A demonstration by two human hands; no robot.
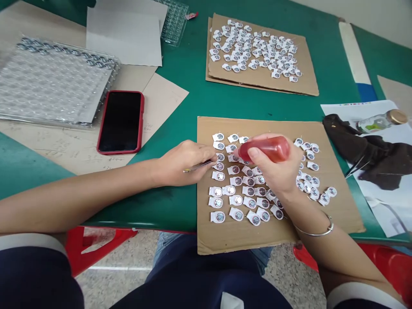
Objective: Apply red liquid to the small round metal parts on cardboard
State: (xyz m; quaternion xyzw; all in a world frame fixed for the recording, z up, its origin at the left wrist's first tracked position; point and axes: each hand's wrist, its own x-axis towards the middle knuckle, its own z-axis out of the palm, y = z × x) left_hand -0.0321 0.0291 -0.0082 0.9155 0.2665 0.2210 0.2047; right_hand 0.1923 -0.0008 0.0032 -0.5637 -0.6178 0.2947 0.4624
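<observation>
In my right hand a red squeeze bottle is gripped, tilted with its tip to the left over the small white tabs. My left hand is closed around slim metal tweezers, at the left edge of a cardboard sheet. Its fingertips are by the leftmost column of tabs. Each white tab carries a round silvery disc. They lie in loose rows on the left and middle of the cardboard, with a looser cluster on the right. My right hand hides some of them.
Behind lies another stacked cardboard covered with tabs. To the left are a phone in a red case, clear plastic trays and grey card sheets. At right are dark cloth, another tweezers and a glass jar.
</observation>
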